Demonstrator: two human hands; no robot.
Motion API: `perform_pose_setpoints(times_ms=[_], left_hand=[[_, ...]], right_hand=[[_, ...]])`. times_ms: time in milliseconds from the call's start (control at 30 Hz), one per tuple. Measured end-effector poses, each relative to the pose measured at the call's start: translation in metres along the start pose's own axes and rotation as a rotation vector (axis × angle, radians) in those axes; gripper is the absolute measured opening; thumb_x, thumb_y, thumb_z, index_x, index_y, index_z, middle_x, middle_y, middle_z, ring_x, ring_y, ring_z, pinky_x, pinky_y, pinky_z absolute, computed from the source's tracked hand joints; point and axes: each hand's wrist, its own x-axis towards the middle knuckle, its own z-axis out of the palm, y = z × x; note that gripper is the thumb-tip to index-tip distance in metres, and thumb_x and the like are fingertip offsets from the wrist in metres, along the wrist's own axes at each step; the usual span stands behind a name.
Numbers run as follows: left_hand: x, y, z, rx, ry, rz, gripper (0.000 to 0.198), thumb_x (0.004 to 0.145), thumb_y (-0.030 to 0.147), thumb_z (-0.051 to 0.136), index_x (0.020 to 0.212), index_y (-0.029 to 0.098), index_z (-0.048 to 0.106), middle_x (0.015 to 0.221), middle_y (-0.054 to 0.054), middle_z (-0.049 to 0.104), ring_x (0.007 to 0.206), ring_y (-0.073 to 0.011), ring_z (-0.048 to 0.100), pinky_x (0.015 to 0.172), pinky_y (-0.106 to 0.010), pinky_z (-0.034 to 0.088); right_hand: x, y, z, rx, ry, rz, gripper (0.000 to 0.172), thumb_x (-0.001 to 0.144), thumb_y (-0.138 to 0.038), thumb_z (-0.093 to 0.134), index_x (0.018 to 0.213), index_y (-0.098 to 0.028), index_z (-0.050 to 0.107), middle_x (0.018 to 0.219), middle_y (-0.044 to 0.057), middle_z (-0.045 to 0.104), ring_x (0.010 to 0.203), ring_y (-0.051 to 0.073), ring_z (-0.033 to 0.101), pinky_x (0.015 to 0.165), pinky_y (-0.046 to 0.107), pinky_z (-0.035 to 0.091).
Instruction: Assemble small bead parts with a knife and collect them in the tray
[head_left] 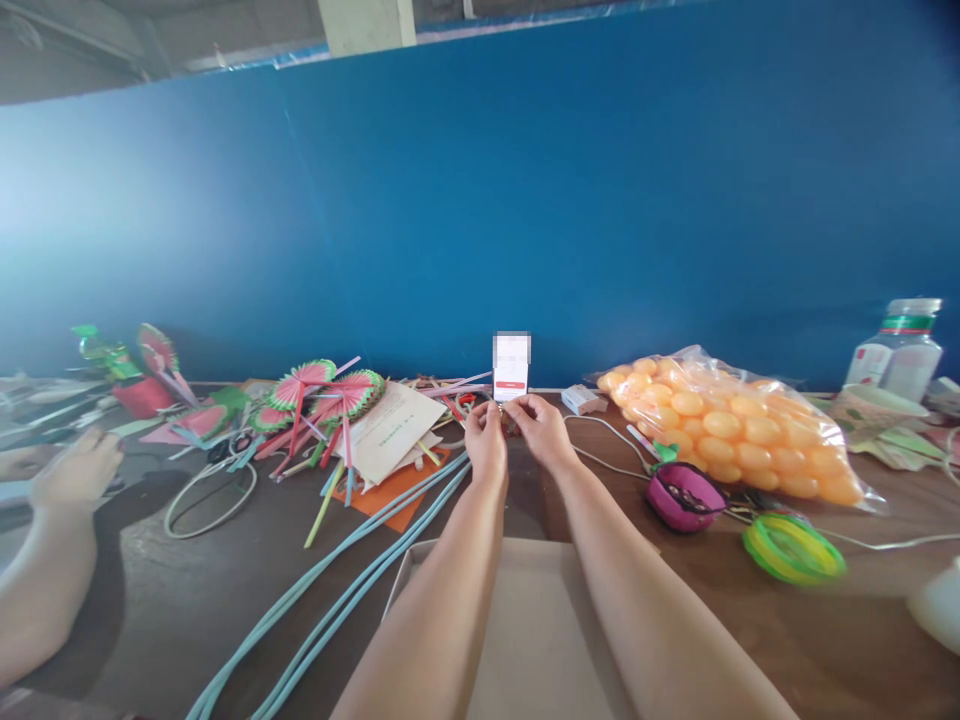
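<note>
On my screen I see a likely craft workshop: paper fans (300, 382), bagged orange egg-shaped pieces (725, 427) and another person's arm (56, 565) at one long table (176, 580).

One camera, worn on the head, looks out across the bench (150, 560) from above its near side, facing forward and down; the view is wide, so the blue wall (480, 200) beyond the bench fills most of the upper half, its top edge rising toward the right; both forearms (446, 600) enter large and close from the bottom edge and narrow toward the left hand (487, 440) and the right hand (543, 430), farther off near the middle; a shallow box (536, 620) sits close between the forearms; the left border cuts another person's arm (54, 570).
</note>
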Motion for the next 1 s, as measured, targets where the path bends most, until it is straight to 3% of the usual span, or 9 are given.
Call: perform_pose_setpoints(times_ms=[367, 700, 833, 1000], left_hand=[[-0.0041, 0.0043, 0.0009, 0.039, -0.001, 0.018, 0.032, 0.076, 0.041, 0.068, 0.093, 0.015, 0.060, 0.068, 0.001, 0.058, 0.055, -0.0085, 0.052, 0.056, -0.022, 0.042], [-0.0046, 0.0084, 0.0017, 0.049, 0.032, -0.010, 0.030, 0.078, 0.039, 0.067, 0.093, 0.014, 0.060, 0.068, 0.001, 0.059, 0.055, -0.0083, 0.052, 0.057, -0.023, 0.041], [-0.0043, 0.0097, 0.0014, 0.061, 0.042, -0.020, 0.030, 0.079, 0.040, 0.066, 0.092, 0.013, 0.060, 0.068, 0.000, 0.060, 0.056, -0.0093, 0.053, 0.058, -0.024, 0.042], [-0.0047, 0.0080, 0.0010, 0.025, 0.021, -0.022, 0.035, 0.078, 0.043, 0.067, 0.093, 0.013, 0.059, 0.070, -0.002, 0.061, 0.058, -0.0104, 0.055, 0.058, -0.024, 0.043]], right_hand=[[0.0050, 0.0097, -0.0028, 0.087, -0.030, 0.155, 0.037, 0.069, -0.055, 0.069, 0.074, -0.020, 0.062, 0.052, -0.004, 0.052, 0.047, 0.009, 0.043, 0.044, 0.023, 0.031], [0.0063, 0.0103, -0.0054, 0.141, 0.011, 0.131, 0.040, 0.069, -0.057, 0.070, 0.076, -0.019, 0.061, 0.059, -0.001, 0.060, 0.048, 0.009, 0.048, 0.043, 0.022, 0.035], [0.0063, 0.0096, -0.0042, 0.256, 0.016, 0.143, 0.036, 0.065, -0.050, 0.075, 0.075, -0.019, 0.061, 0.075, 0.003, 0.067, 0.056, 0.011, 0.054, 0.044, 0.022, 0.040], [0.0044, 0.0058, -0.0029, 0.327, -0.017, 0.174, 0.033, 0.059, -0.040, 0.081, 0.075, -0.017, 0.064, 0.075, 0.004, 0.067, 0.060, 0.011, 0.055, 0.046, 0.021, 0.044]])
